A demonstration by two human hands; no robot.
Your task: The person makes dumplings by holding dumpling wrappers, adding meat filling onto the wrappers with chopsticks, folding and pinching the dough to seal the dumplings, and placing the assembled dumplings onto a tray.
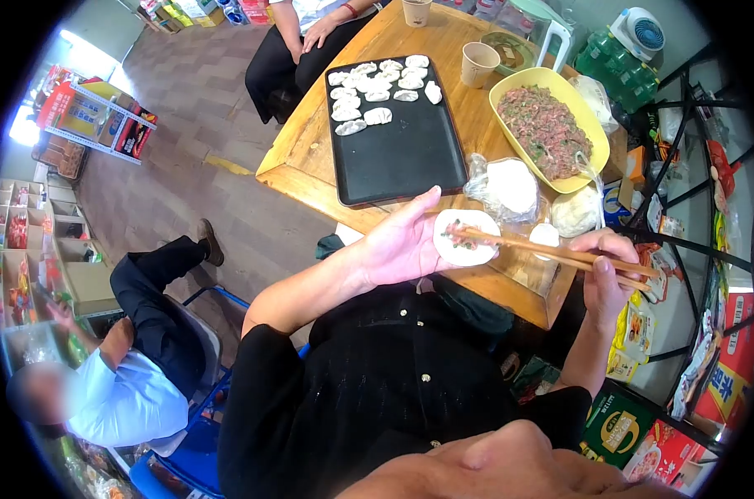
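Note:
A round white wrapper (470,251) with a little meat filling on it lies on the fingers of my left hand (404,241), thumb raised. Wooden chopsticks (551,249) are gripped in my right hand (607,270), and their tips touch the filling. Beyond my left hand, a black tray (394,162) holds several folded dumplings (377,116) at its far end. The yellow bowl (597,150) of meat filling (543,125) stands to the right of the tray. Another small wrapper (545,237) lies on the table near the chopsticks.
On the wooden table (298,150) are paper cups (479,65), bagged dough (510,187) and another dough lump (575,212). One person sits across the table; another person (136,391) sits on a chair at the left. Shelves and packages (685,333) line the right side.

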